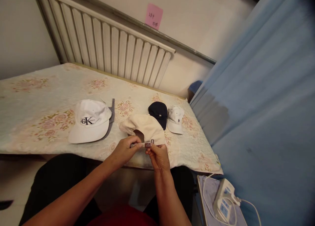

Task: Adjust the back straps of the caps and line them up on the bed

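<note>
A cream baseball cap (145, 126) lies on the flowered bed cover (49, 98) near its front edge, back opening toward me. My left hand (126, 149) pinches the cap's rear strap from the left. My right hand (158, 156) pinches the same strap at its small metal buckle (149, 144). Both hands are closed on the strap. A white cap with a black CK logo (90, 123) rests to the left, on top of something grey (112, 114). Behind the cream cap sit a navy cap (158, 112) and a small white cap (175, 118).
A white ribbed radiator (108, 45) runs along the wall, with a pink sticky note (154, 16) above it. A blue curtain (265, 98) hangs at the right. A white power strip with cable (223, 203) lies on a cloth at lower right.
</note>
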A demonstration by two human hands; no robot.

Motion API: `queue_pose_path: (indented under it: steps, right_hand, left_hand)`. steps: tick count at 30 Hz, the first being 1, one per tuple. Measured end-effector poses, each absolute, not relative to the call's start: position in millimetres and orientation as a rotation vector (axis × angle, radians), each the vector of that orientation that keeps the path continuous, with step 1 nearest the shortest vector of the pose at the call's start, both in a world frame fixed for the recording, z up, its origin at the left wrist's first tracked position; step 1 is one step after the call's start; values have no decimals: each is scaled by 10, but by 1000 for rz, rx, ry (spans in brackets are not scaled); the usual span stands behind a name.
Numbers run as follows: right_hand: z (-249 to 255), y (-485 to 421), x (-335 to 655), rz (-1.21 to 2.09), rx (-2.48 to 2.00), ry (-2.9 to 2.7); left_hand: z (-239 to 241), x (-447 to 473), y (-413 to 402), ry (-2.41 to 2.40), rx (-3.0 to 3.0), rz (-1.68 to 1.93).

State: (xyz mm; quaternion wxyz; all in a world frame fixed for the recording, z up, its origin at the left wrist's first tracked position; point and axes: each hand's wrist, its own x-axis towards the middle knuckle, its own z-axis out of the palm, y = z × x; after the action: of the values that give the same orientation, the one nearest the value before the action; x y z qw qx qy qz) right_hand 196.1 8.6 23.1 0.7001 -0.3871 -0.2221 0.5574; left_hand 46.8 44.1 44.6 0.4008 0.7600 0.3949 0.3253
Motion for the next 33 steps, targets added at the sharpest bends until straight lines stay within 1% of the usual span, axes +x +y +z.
queue_pose_path:
  steps: [26, 33]
  right_hand:
    - [228, 88, 1894, 1179, -896, -554]
    - [215, 93, 1910, 1179, -914, -535]
  left_hand:
    - [423, 480, 447, 870, 1755, 748]
    - [498, 458, 407, 856, 1787, 708]
